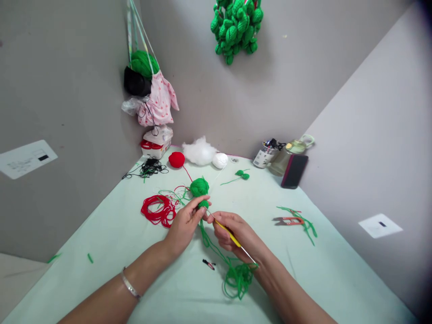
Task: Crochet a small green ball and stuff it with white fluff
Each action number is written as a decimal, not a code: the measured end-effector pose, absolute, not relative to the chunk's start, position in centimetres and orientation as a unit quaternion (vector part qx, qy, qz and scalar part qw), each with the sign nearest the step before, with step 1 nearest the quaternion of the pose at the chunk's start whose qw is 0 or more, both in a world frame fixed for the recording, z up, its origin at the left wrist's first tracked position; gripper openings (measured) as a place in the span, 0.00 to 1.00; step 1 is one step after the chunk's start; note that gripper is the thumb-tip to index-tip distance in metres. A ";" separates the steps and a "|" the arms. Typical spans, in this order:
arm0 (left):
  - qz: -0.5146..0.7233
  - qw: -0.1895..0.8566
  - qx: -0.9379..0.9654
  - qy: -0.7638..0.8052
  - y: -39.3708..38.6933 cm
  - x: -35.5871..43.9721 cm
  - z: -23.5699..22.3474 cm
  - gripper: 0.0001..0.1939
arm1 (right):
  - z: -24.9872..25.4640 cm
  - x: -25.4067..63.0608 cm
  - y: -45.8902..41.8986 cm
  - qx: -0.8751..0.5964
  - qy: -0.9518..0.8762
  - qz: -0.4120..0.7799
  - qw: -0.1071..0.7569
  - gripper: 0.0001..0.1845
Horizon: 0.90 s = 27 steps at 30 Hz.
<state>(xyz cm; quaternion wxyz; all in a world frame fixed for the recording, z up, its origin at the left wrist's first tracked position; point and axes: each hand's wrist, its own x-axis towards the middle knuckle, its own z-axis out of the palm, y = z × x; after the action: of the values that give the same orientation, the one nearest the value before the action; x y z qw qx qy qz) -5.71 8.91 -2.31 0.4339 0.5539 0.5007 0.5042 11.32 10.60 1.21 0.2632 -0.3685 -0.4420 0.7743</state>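
Grey walls meet behind a pale green bench [256,202].

Left hand [185,222]: closed, pinching a small green crochet piece [203,204] between thumb and fingers; bracelet [130,283] on the wrist.

Right hand [234,231]: closed around a yellow-handled hook [229,233], its tip at the piece.

Crochet piece: at the left fingertips, left of the right hand, just in front of a green yarn ball [199,187].

Green strands [239,280]: trailing below the piece, bunched near the right wrist.

Red yarn loops [158,209]: left of the left hand.

Black-and-red marker [209,264]: between the forearms.

Snips [289,221]: right of the right hand, with green scraps [308,227].

Far side: black yarn [151,167], red ball [176,159], white stuffing [200,151], white ball [220,160], small green pieces [242,174], pen cup [265,156], jug [281,159], phone [294,171] leaning upright.

Hung above: a green knitted cluster [236,29].
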 end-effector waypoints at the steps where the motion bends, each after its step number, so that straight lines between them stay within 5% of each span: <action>1: 0.504 0.433 0.554 0.502 8.9 -5.7 -2.3 0.21 | 1.1 11.3 10.6 -0.371 -0.452 0.766 0.267 0.19; 6: 0.502 0.430 0.556 0.504 8.9 -5.7 -2.2 0.21 | 0.8 11.3 10.6 -0.395 -0.524 0.696 0.292 0.20; 27: 0.506 0.406 0.562 0.513 8.8 -5.4 -2.5 0.17 | 0.7 11.6 10.7 -0.392 -0.396 0.781 0.282 0.21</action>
<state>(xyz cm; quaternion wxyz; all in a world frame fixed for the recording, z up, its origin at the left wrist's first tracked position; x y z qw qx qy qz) -5.45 8.79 -2.49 0.4064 0.5618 0.5126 0.5065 11.55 10.72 0.71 0.2818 -0.3924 -0.3960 0.7809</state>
